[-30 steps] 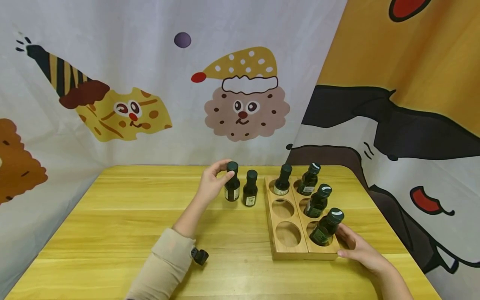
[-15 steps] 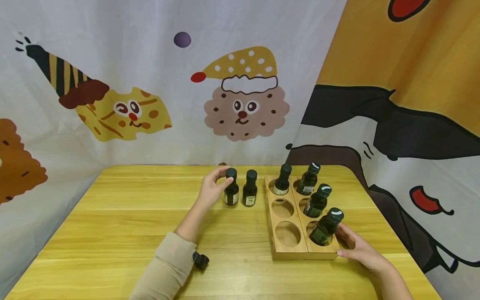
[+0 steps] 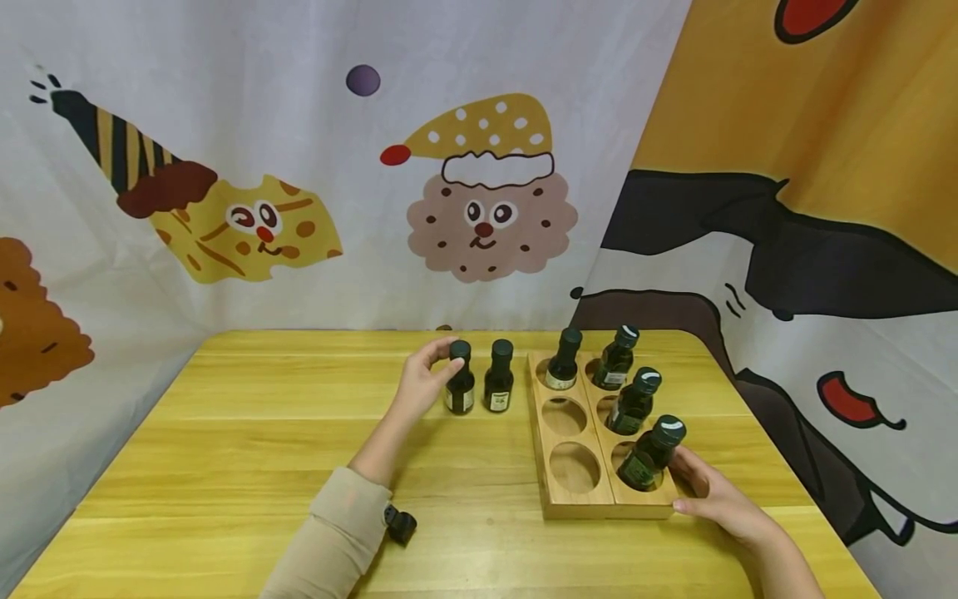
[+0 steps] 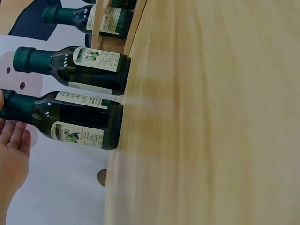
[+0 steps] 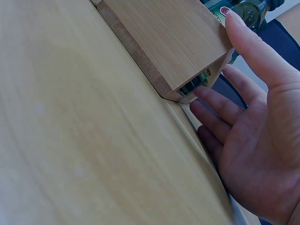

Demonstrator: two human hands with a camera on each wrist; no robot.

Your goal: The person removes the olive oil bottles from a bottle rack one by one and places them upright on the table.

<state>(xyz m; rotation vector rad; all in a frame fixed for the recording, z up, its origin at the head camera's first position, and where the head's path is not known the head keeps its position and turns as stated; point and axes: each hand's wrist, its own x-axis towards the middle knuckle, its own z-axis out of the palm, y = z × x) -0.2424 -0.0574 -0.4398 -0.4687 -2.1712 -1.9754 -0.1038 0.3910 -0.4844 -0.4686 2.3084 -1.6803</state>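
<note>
My left hand (image 3: 421,381) pinches the dark green cap and neck of a small olive oil bottle (image 3: 460,396), which stands upright at the back of the table. Close to its right is a matching bottle (image 3: 499,379); in the left wrist view, green olives show on the label of the held bottle (image 4: 77,133). A wooden bottle rack (image 3: 580,509) lies to the right, its left column holding one bottle (image 3: 563,359) at the back above two bare holes. My right hand (image 3: 722,501) grips the rack's front right corner, thumb in front and fingers along the side.
Three bottles lean in the rack's right column: the back one (image 3: 615,359), the middle one (image 3: 634,403) and the front one (image 3: 651,456). A cartoon-printed curtain (image 3: 284,100) hangs behind the wooden table (image 3: 224,466). A small black device (image 3: 400,522) sits at my left cuff.
My left hand has lowered the bottle and brought it slightly nearer, beside the other standing bottle. The right hand and the rack have stayed in place.
</note>
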